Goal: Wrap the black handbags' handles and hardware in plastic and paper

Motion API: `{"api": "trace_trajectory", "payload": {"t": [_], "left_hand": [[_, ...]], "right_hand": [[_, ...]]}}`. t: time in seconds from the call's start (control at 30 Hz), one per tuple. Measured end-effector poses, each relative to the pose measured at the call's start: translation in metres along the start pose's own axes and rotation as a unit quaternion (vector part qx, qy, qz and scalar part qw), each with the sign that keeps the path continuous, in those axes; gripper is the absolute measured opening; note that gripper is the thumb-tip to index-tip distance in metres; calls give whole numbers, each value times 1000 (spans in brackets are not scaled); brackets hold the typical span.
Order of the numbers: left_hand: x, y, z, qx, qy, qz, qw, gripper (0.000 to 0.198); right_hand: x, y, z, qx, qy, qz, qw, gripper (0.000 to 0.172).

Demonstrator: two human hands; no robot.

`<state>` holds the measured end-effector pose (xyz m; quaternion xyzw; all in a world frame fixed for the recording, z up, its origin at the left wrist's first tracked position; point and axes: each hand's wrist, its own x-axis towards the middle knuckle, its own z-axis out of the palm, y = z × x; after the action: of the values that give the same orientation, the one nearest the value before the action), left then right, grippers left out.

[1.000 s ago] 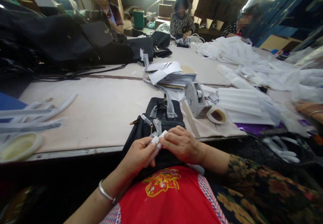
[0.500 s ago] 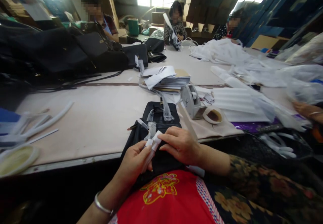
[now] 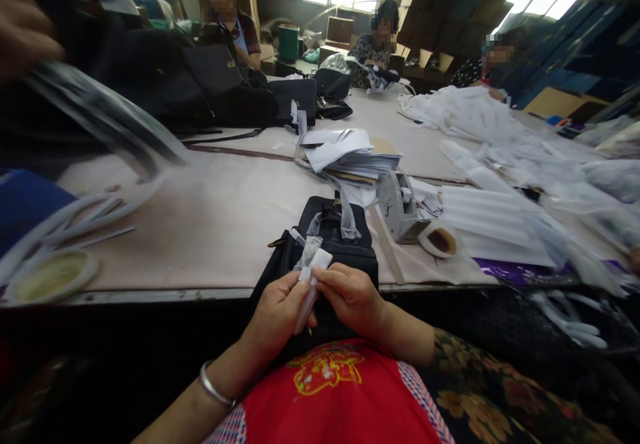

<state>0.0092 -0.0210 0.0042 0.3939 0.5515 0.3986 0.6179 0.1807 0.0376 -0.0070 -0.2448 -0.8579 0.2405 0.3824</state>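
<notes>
My left hand [image 3: 277, 316] and my right hand [image 3: 353, 297] meet over my lap, both pinched on a white paper-wrapped strap piece [image 3: 311, 284] that stands up between the fingertips. It belongs to a black bag [image 3: 327, 244] lying half on the table edge, half on my lap, with clear plastic wrap round its fittings. A silver bangle sits on my left wrist.
A tape dispenser [image 3: 397, 204] and a tape roll [image 3: 440, 241] stand right of the bag, a paper stack [image 3: 350, 154] behind it. White foam tubes [image 3: 75, 214] and a tape roll [image 3: 50, 276] lie left. Another person's hand [image 3: 25, 31] lifts tubes at top left. Three people sit beyond.
My hands have drawn closer together on the white piece, turning it more upright. At the far left another person's hand has come in and lifted foam tubes off the table.
</notes>
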Motion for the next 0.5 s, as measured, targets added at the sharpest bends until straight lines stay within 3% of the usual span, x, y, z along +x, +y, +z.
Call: {"api": "trace_trajectory", "payload": {"t": [0.2, 0.4, 0.5], "left_hand": [[1, -5, -1, -45, 3, -23, 999, 43], [6, -12, -4, -113, 14, -37, 993, 42], [7, -12, -5, -163, 38, -34, 985, 38]], "right_hand": [[17, 10, -9, 21, -119, -21, 992, 20], [33, 24, -21, 19, -231, -66, 971, 31], [40, 28, -22, 28, -235, -73, 969, 30]]}}
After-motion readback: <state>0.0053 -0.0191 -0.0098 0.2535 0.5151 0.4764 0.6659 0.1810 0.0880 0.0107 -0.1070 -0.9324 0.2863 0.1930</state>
